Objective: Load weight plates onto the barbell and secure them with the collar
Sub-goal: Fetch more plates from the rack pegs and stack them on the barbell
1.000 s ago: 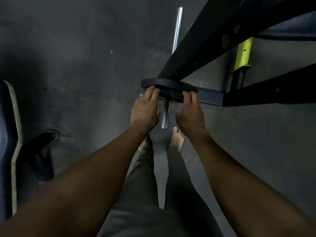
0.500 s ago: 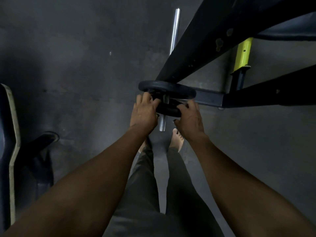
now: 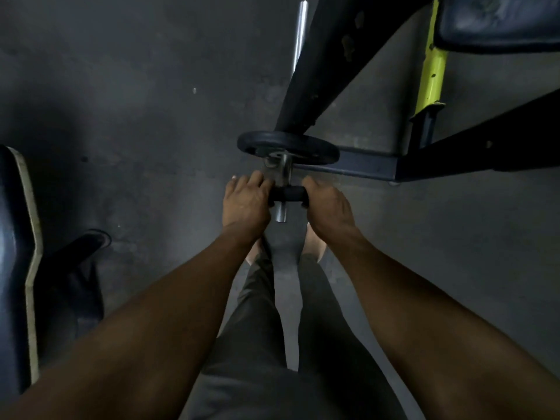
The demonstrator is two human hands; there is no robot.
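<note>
On the barbell sleeve (image 3: 283, 177), near its free end, a small dark piece (image 3: 288, 194) sits across the steel with both hands on it: the left hand (image 3: 246, 204) curls round its left end, the right hand (image 3: 328, 206) round its right end. Whether this is the collar or a small plate cannot be told; it is dark, short and half hidden by the fingers. The sleeve tip (image 3: 280, 214) pokes out just below it.

Progress, judged: roughly mid-task. One weight plate (image 3: 288, 146) is already on the sleeve, pushed up toward the black rack upright (image 3: 321, 65). The small piece is threaded on but well short of the plate, bare steel between them. Left to do: slide it up against the plate and, if it is the collar, tighten it; no locking is visible yet.

Plate look: black, round, thin, rubbery-looking rim, seen edge-on and tilted, centre hub metallic. Bar shaft (image 3: 300, 40) is bright chrome and runs away to the top of view behind the upright. Lighting is dim, so detail is poor.

Around: grey floor (image 3: 136, 101), yellow-green rack post (image 3: 431, 65), padded black seat (image 3: 15, 253) at the left edge, bare feet below the sleeve.
</note>
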